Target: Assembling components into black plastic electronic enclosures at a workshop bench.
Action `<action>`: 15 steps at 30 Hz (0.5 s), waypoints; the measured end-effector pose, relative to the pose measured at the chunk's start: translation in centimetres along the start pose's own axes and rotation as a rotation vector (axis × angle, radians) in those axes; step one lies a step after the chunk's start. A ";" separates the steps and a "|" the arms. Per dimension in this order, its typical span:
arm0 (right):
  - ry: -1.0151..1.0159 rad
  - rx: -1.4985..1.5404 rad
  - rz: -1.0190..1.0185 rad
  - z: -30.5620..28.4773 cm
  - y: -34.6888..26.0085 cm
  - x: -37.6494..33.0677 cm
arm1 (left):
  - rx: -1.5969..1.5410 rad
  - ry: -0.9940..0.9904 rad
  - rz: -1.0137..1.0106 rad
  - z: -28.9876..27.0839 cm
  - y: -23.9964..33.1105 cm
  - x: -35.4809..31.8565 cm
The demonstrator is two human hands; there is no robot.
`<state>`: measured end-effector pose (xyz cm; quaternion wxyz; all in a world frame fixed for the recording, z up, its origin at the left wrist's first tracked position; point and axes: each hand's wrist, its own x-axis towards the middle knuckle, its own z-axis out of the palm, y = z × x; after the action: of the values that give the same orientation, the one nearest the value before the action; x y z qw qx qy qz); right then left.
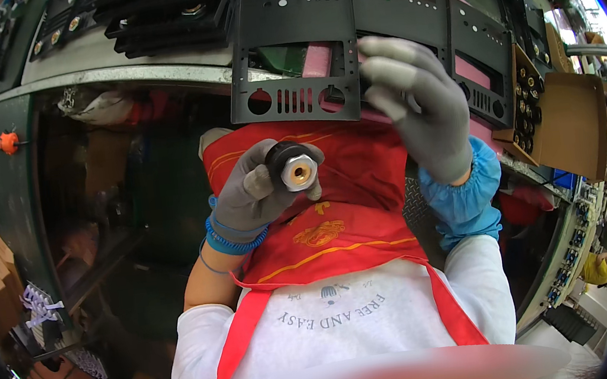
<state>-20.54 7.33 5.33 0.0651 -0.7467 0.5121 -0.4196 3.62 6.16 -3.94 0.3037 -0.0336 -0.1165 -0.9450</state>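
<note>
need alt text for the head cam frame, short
Seen from above, a gloved left hand holds a round black connector with a brass centre, while the gloved right hand grips the edge of a black metal panel with holes and slots. The person wears a red apron; more black panels lie on the bench.

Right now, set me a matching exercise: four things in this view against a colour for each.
Things:
1. glove on the left hand
2. panel gripped by the right hand
3. apron
4. cuff on the right forearm

Colours:
a. red
b. light blue
c. grey
d. black

Pairs: 1-c, 2-d, 3-a, 4-b
</note>
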 end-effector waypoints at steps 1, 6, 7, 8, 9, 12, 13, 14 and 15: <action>-0.113 0.087 -0.042 0.2 -0.9 0.0 | -0.010 0.043 0.000 -0.2 -0.3 0.2; -0.274 0.118 -0.125 2.6 -3.4 -0.6 | -0.014 0.204 -0.032 0.7 -0.9 0.6; -0.280 0.125 -0.127 2.8 -3.2 -0.7 | -0.029 0.137 -0.053 0.2 -0.8 0.4; -0.281 0.148 -0.162 2.9 -3.0 -0.9 | -0.031 0.143 -0.045 0.5 -0.6 0.5; -0.280 0.174 -0.199 3.2 -2.7 -0.9 | -0.038 0.155 -0.110 1.3 -0.2 0.7; -0.280 0.148 -0.262 3.6 -2.5 -0.8 | -0.055 0.172 -0.181 0.9 -0.2 0.1; -0.291 0.131 -0.255 3.7 -2.5 -0.8 | -0.049 0.142 -0.142 0.7 -0.4 0.0; -0.298 0.139 -0.259 3.8 -2.8 -0.5 | -0.043 0.111 -0.103 0.5 -0.4 0.0; -0.308 0.097 -0.200 3.9 -3.1 -0.3 | -0.006 0.129 -0.102 0.3 -0.1 -0.2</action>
<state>-15.73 7.72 4.31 0.1367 -0.8452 0.3985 -0.3289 3.74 6.43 -3.66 0.2619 0.0326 -0.0956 -0.9598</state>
